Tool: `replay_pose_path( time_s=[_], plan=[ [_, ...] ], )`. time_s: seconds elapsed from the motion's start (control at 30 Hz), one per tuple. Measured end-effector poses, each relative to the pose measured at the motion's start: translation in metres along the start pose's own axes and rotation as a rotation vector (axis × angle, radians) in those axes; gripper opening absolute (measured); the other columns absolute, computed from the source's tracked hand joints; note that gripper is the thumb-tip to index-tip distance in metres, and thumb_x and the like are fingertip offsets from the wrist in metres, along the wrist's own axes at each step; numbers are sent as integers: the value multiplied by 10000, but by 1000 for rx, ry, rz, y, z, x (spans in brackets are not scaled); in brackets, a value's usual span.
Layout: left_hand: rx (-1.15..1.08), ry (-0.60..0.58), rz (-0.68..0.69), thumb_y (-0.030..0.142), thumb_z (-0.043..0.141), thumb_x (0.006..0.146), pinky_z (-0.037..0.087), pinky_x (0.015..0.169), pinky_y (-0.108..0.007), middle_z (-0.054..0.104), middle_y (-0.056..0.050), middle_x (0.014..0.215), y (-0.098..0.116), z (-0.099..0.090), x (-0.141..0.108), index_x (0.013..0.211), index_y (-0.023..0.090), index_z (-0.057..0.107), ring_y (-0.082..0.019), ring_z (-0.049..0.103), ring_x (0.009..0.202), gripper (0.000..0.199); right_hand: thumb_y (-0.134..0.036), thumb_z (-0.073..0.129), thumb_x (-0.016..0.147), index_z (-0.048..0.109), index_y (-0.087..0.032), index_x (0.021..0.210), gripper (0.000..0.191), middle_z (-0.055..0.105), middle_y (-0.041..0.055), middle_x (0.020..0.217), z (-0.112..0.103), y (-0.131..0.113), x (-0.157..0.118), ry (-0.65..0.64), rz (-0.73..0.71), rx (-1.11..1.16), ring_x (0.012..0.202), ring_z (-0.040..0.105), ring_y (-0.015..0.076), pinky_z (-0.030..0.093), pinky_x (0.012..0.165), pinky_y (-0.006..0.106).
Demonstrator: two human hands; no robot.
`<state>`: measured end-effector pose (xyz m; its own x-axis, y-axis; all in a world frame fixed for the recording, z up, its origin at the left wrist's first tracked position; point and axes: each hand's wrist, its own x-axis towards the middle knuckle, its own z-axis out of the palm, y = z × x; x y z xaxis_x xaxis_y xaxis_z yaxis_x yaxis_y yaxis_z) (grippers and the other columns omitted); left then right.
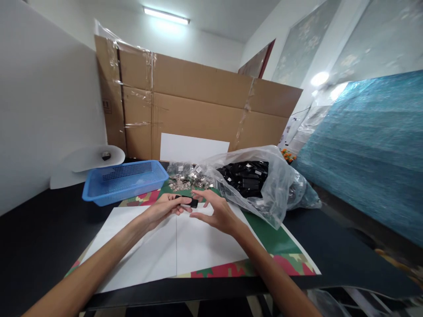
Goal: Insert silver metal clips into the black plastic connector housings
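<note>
A small black rectangular piece [191, 202] is pinched between the thumb and fingers of my left hand [164, 208], above the white sheets [211, 242]. At its right end is my right hand [218, 211], thumb and fingers spread apart around the piece without closing on it. Whether a right fingertip touches the piece I cannot tell. Just beyond my hands lies a pile of small shiny metal parts [185, 182]. To the right of the pile, a clear plastic bag [277, 189] lies open with many black pieces [247, 178] inside.
A blue plastic basket [125, 193] stands on the left of the black table [42, 229]. Behind, a tall cardboard sheet [198, 105] rises with a white panel [194, 148] leaning on it. Blue wrapped material [370, 154] stands at the right.
</note>
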<state>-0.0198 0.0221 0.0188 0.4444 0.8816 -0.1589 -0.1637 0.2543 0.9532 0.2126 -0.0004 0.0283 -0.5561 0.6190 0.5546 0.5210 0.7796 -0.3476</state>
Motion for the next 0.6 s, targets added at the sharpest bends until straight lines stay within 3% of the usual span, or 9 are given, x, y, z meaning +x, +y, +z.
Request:
replay_pose_path(
  time_s=[0.1,0.2,0.3,0.4,0.47,0.53,0.6],
  plan=[
    [16,-30,-25,541,830,808,505,614,-217,760,-69,727,-1,2,0,778,121,756,-107,616,600,428,-387,706,995,681,-225,1313,358,756,54,1007,-1,-5,2,-9,57,1,801,681,169,578,775,299],
    [57,-34,-35,705,678,864,531,637,-254,799,-131,875,-6,3,3,951,103,744,-139,666,648,612,-406,754,948,768,-231,1149,267,733,-12,801,-13,4,3,7,124,-28,633,653,123,552,641,223],
    [122,-4,-11,745,660,848,505,579,-254,791,-115,861,-18,2,11,991,119,689,-141,665,611,643,-441,667,987,780,-165,1054,306,702,14,707,-39,26,2,202,249,-150,579,644,152,534,560,247],
    [204,-1,36,710,711,826,479,546,-247,757,-63,772,-33,1,20,903,140,637,-128,641,560,580,-394,526,1041,672,-69,1282,430,729,180,987,-67,44,-2,520,357,-324,869,707,292,589,752,443],
    [271,1,76,652,700,867,486,550,-252,742,-37,761,-40,1,24,905,148,623,-125,635,556,511,-313,501,1025,573,-70,1419,468,637,267,1280,-78,47,-4,664,361,-409,1185,619,378,509,965,604],
    [352,22,129,605,635,930,502,569,-268,740,-33,789,-42,0,26,950,156,619,-136,648,582,450,-176,428,993,592,-140,1409,448,599,224,1380,-78,43,-4,709,306,-443,1346,511,363,400,1100,641],
    [457,68,202,580,567,966,519,615,-287,742,-43,821,-39,-3,26,965,171,614,-163,673,648,411,-42,358,926,676,-211,1285,509,676,138,1286,-71,34,-3,679,219,-439,1356,514,311,376,1142,591]
  ],
)
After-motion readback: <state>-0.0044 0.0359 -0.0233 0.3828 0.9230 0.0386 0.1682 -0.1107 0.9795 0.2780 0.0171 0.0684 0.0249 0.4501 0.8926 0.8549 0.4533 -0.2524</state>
